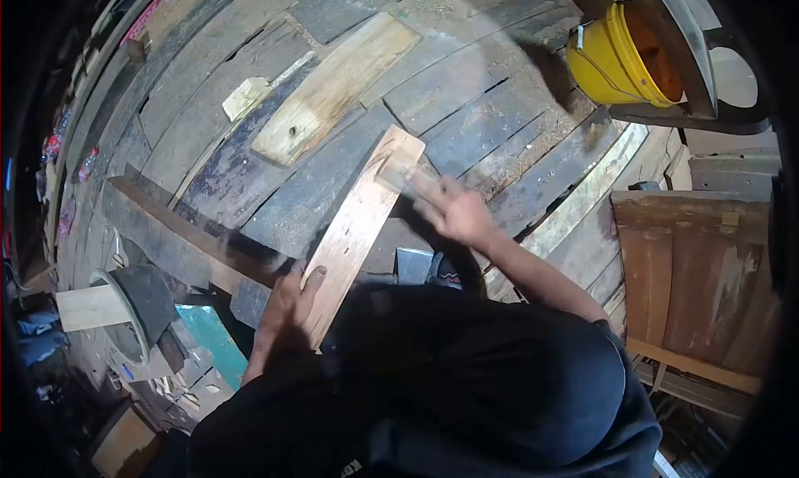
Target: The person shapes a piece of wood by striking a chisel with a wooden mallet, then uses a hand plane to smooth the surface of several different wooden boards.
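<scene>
While hands (293,302) work board (347,238), yellow bucket (593,62) brownish inside.

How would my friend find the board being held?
Over the plank floor, spot the left hand. It holds a long, narrow board slanting toward the right hand. Unlike the yellowish loose board beyond, this one is pinkish and held.

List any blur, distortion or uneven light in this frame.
Head view: the tool in the right hand is motion-blurred, the board sharper; head view: planks bow with lens distortion, corners go black; head view: a dark shadow falls beside the bucket.
</scene>
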### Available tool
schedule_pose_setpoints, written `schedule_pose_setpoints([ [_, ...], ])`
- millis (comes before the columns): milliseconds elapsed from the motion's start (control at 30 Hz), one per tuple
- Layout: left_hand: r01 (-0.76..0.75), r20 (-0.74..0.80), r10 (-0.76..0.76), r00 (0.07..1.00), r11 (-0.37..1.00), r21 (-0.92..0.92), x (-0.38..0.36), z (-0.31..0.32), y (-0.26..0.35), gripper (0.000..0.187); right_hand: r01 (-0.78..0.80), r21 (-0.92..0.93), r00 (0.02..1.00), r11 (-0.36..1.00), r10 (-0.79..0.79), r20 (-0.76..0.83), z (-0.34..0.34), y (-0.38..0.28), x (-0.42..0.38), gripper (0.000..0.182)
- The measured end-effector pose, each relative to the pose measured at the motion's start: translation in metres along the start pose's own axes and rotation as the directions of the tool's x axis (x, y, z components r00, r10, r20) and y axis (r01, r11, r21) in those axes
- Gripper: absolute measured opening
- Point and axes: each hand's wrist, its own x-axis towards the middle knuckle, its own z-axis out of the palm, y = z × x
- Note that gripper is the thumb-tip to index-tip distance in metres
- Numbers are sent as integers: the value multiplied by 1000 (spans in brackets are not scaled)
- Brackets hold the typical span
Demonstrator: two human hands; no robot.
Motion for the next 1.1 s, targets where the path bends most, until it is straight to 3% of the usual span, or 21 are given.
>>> schedule_pose_setpoints([
  [33, -47, 18, 47, 999, 999, -5, 3, -6, -3, 47, -162, 57, 986, 985, 164, -41, -1, 9, 12, 56],
  [67, -93, 40, 93, 995, 996, -7, 5, -12, -5, 43, -215, 136, 964, 967, 232, -127, -3, 20, 21, 57],
  [100, -186, 16, 186, 982, 982, -21, 6, -21, 4, 39, -298, 131, 948, 946, 309, -78, -10, 20, 31, 57],
  [133, -333, -4, 336, 942, 935, 121, 5, -30, 0, 41, -368, 121, 927, 922, 374, -30, -18, 17, 39, 58],
  [200, -24, -11, 29, 1000, 953, 301, 23, -46, 0, 42, -369, 152, 926, 917, 376, -19, -14, 8, 35, 59],
  [267, -36, -112, 77, 991, 942, 334, 30, -46, -24, 41, -375, 183, 923, 909, 385, -17, -13, 2, 31, 60],
  [300, -289, -112, 435, 893, 747, 599, 29, -49, -27, 39, -387, 203, 917, 899, 399, -17, -13, -1, 26, 61],
  [333, -439, 4, 721, 693, 418, 795, 26, -48, -31, 38, -404, 220, 909, 888, 416, -7, -11, -2, 19, 62],
  [367, -443, -9, 706, 708, 454, 773, 29, -47, -34, 36, -323, 155, 934, 934, 341, -104, -3, 5, 16, 71],
  [400, -442, -6, 700, 714, 458, 772, 34, -44, -31, 36, -325, 158, 935, 932, 342, -94, 2, 7, 16, 71],
  [467, -326, -213, 542, 813, 727, 604, 47, -36, -30, 39, -254, 341, 916, 905, 339, -217, 4, 11, 17, 80],
  [533, -342, -213, 570, 793, 707, 619, 54, -28, -26, 45, -322, 433, 903, 842, 411, -127, -2, 9, 20, 85],
  [633, -155, -332, 426, 842, 779, 607, 51, -16, -9, 60, -193, 474, 897, 859, 350, -268, 3, 14, 21, 78],
  [767, -134, -377, 413, 829, 801, 584, 52, -14, -9, 62, -299, 593, 913, 748, 406, -52, -7, 10, 24, 69],
  [833, -130, -383, 406, 829, 808, 574, 53, -14, -7, 62, -324, 401, 931, 857, 363, -24, -20, -1, 28, 60],
  [867, -126, -388, 399, 831, 815, 566, 53, -14, -6, 61, -325, 397, 932, 858, 362, -20, -17, -1, 29, 60],
  [933, -115, -389, 388, 835, 816, 566, 52, -15, -2, 60, -264, 308, 941, 914, 315, -126, -14, -4, 33, 55],
  [1000, -108, -380, 375, 845, 817, 566, 48, -11, -4, 60, -402, 408, 912, 820, 401, 92, -22, -25, 33, 56],
  [1033, -97, -383, 374, 845, 811, 577, 49, -11, -4, 60, -376, 288, 925, 881, 343, 160, -35, -42, 30, 56],
  [1067, -87, -390, 376, 841, 804, 588, 52, -12, -4, 60, -148, 352, 989, 924, 141, 46, -5, -30, 18, 60],
  [1100, -74, -382, 346, 857, 816, 573, 54, -12, -4, 60, -139, 293, 990, 946, 122, 78, -6, -25, 19, 56],
])
